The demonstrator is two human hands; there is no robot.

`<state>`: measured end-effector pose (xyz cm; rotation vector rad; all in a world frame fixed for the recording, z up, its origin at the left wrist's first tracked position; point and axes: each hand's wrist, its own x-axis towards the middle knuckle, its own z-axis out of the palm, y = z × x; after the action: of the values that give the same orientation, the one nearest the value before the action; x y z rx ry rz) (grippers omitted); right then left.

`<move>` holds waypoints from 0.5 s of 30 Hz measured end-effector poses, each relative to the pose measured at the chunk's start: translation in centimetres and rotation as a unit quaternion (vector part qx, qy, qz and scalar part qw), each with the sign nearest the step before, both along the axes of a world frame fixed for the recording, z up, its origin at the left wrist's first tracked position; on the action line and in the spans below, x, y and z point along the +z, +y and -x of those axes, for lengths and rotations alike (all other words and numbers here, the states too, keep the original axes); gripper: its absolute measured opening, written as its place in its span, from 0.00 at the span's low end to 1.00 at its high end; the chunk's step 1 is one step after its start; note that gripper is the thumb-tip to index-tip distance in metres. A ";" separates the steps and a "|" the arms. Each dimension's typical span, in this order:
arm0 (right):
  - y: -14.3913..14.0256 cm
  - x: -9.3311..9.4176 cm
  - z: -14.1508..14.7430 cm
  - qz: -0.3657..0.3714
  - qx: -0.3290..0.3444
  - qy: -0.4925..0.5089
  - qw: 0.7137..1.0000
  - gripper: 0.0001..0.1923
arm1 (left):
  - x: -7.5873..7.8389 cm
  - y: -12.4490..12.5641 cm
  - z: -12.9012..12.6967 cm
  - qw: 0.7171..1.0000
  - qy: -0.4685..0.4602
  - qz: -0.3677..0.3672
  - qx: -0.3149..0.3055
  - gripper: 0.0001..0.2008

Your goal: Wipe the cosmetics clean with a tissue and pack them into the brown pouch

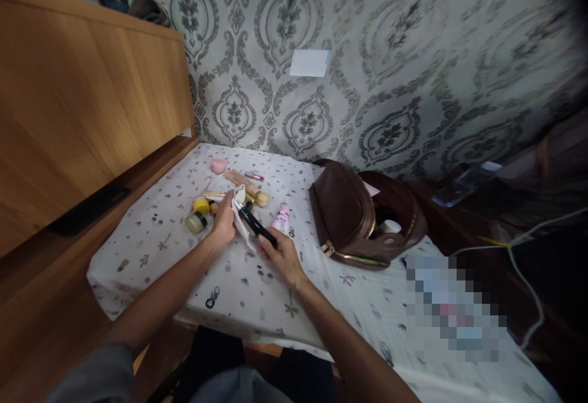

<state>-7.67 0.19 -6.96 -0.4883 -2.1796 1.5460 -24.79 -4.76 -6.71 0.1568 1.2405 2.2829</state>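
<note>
My right hand (280,257) is closed on a glossy black cosmetic tube (257,225) with a silver end, slanted up to the left. Its silver end meets a crumpled white tissue (239,196), which my left hand (223,219) grips. Whatever lies inside the tissue's folds is hidden. Beside my left hand stand a jar with a greenish body (196,222) and a yellow-lidded jar (201,205). Behind the tissue lie a beige tube (241,180) and a small reddish tube (254,176). A pink-and-white tube (282,216) is just beyond my right hand.
A brown leather bag (342,210), unzipped, with a white-lidded item (390,226) inside, sits to the right on the patterned tablecloth (184,286). A pink rounded item (218,165) lies farther back. A wooden cabinet (92,109) borders the left; patterned wallpaper rises behind.
</note>
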 end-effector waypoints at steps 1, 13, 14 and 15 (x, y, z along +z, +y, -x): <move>-0.1 0.0 0.0 -0.004 -0.005 -0.001 1.000 0.19 | 0.2 0.1 -0.4 1.000 -0.010 -0.009 0.001 0.19; 0.0 0.0 0.0 -0.021 -0.056 0.020 0.998 0.16 | 1.5 -1.1 -4.1 0.977 0.079 -0.052 -0.189 0.30; 0.1 0.1 0.0 -0.010 -0.062 0.026 0.998 0.17 | 1.7 -1.2 -4.2 0.975 0.073 -0.055 -0.203 0.31; 0.1 0.1 0.0 0.005 -0.068 0.031 0.997 0.17 | 1.9 -1.3 -4.2 0.973 0.067 -0.055 -0.212 0.32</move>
<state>-7.71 0.29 -6.90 -0.5719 -2.0492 1.4795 -20.58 -6.10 -4.76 0.5675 1.0255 1.9896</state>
